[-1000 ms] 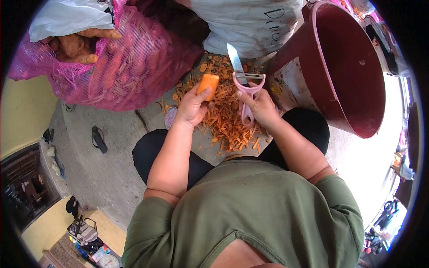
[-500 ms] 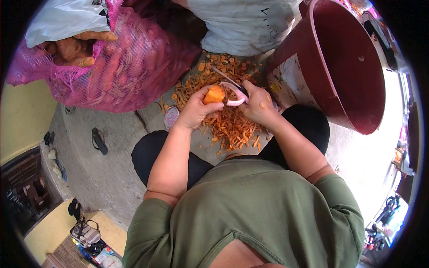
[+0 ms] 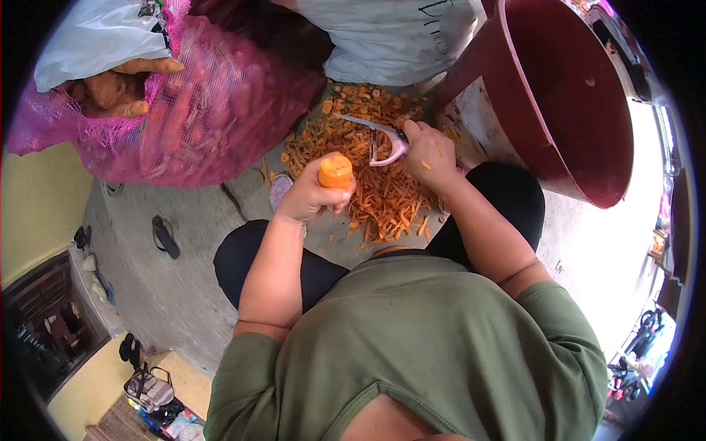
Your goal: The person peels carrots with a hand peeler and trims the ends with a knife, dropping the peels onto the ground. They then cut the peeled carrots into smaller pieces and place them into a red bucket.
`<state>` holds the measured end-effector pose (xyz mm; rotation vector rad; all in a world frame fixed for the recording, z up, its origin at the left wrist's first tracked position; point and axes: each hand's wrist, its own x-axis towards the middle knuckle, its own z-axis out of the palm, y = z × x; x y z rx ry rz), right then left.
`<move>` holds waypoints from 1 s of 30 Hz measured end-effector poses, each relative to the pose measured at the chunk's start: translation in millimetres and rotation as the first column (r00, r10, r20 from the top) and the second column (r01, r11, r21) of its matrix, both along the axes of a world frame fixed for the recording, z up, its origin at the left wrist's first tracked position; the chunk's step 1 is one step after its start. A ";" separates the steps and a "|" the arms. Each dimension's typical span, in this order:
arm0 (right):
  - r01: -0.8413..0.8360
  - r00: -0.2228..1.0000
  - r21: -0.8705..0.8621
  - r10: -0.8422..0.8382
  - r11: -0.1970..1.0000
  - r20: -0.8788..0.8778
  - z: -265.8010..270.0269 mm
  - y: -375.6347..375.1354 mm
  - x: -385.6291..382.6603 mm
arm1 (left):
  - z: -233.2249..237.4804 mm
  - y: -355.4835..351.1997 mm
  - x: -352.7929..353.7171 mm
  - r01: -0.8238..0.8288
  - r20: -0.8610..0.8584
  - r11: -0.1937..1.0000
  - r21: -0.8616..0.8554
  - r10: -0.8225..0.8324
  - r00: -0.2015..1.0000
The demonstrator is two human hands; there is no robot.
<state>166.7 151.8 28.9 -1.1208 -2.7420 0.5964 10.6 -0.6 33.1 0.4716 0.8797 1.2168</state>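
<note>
My left hand is wrapped round a peeled orange carrot, its blunt end pointing up out of the fist. In my right hand are a pink-handled peeler and a knife with a dark handle. The knife's narrow blade points left, above the peeler. A gap separates the peeler from the carrot. Below both hands, a heap of orange peelings covers the floor between my knees. Bits of peel stick to the back of my right hand.
A pink mesh sack full of carrots stands at the upper left, its mouth open. Beyond the peelings is a white sack. A tall dark red bucket leans close by my right knee. A slipper lies on the floor at left.
My left hand has drawn back left and down with the carrot, tilting its end upward. The peeler has come away from the carrot, and the knife blade now lies flatter, pointing left.
</note>
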 end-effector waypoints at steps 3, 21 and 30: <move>-0.063 0.989 -0.029 0.059 0.998 -0.137 0.5 -8.1 -5.7 | -0.1 -3.2 -4.0 -0.013 -0.050 0.994 -0.105 0.008 0.999; -0.065 0.995 -0.003 0.065 0.998 0.075 -13.3 -6.5 -3.0 | 7.2 -9.1 -3.9 -0.007 -0.343 1.000 0.003 0.008 0.939; 0.121 0.963 -0.634 -0.245 0.764 -0.111 -10.6 -12.3 -6.4 | 17.5 -4.0 1.4 -0.091 -0.347 0.990 -0.109 0.048 0.937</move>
